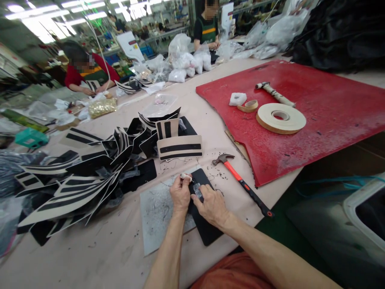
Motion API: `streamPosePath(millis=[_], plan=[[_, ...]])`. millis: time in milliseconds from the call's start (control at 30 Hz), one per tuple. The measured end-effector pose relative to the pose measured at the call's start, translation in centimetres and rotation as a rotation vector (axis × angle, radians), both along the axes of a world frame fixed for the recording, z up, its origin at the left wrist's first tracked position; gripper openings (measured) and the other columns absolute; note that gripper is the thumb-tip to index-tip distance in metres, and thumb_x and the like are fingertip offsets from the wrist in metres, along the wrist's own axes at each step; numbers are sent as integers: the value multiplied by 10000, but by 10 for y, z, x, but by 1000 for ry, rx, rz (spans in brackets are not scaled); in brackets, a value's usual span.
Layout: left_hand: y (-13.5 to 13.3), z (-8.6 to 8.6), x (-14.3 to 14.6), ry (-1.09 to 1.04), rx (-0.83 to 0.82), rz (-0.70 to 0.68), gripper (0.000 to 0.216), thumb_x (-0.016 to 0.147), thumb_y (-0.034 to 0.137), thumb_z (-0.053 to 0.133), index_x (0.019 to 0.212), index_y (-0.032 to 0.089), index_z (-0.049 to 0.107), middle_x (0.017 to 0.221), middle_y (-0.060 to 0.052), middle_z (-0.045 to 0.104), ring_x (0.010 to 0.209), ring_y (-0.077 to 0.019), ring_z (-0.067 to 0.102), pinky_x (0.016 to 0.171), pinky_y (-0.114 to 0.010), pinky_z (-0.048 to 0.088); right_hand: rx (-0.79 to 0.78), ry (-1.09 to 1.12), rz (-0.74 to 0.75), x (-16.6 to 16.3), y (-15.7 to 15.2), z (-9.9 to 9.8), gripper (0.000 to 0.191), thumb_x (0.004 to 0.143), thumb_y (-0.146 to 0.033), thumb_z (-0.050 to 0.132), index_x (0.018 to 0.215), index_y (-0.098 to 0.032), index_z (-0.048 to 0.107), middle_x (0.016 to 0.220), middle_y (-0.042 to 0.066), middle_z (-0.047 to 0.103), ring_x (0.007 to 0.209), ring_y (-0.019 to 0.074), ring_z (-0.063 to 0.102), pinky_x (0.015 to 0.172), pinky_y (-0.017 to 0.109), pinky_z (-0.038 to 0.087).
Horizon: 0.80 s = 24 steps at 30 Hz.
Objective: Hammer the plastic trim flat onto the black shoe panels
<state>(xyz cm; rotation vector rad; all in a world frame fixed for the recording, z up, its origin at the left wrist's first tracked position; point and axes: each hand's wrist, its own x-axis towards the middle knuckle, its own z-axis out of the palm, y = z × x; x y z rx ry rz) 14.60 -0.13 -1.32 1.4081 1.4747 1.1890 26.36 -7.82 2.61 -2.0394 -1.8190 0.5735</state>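
My left hand (180, 194) is closed around a small white-tipped tool (185, 176), held over a black flat piece (207, 233). That piece lies partly on a grey scuffed cutting mat (156, 216). My right hand (212, 205) presses down on the black piece, its fingers pinching a small clear part (197, 189) against it. A hammer with an orange and black handle (242, 184) lies on the table just right of my hands, untouched.
A heap of black and beige striped pieces (78, 176) lies to the left, with a neat stack (179, 147) behind the mat. On a red board (315, 116) at right lie a tape roll (281, 117), a smaller roll and a wrapped tool. Two people work at the far end.
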Motion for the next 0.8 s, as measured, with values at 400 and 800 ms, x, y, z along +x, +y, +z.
streamPosePath(millis=[400, 800], plan=[[-11, 0, 9, 303, 219, 4, 200, 887, 380, 618, 946, 215, 714, 911, -56, 771, 820, -199, 712, 794, -289, 523, -27, 216, 145, 20, -2, 11, 274, 876, -360, 603, 1087, -187, 571, 1046, 76, 640, 911, 217, 626, 772, 310, 455], [-1, 7, 5, 299, 209, -39, 164, 891, 330, 576, 870, 224, 699, 793, -26, 739, 731, -186, 681, 713, -270, 500, -87, 76, -263, 137, -5, -13, 95, 847, -200, 551, 918, -141, 573, 914, 124, 603, 822, 227, 584, 683, 307, 463]])
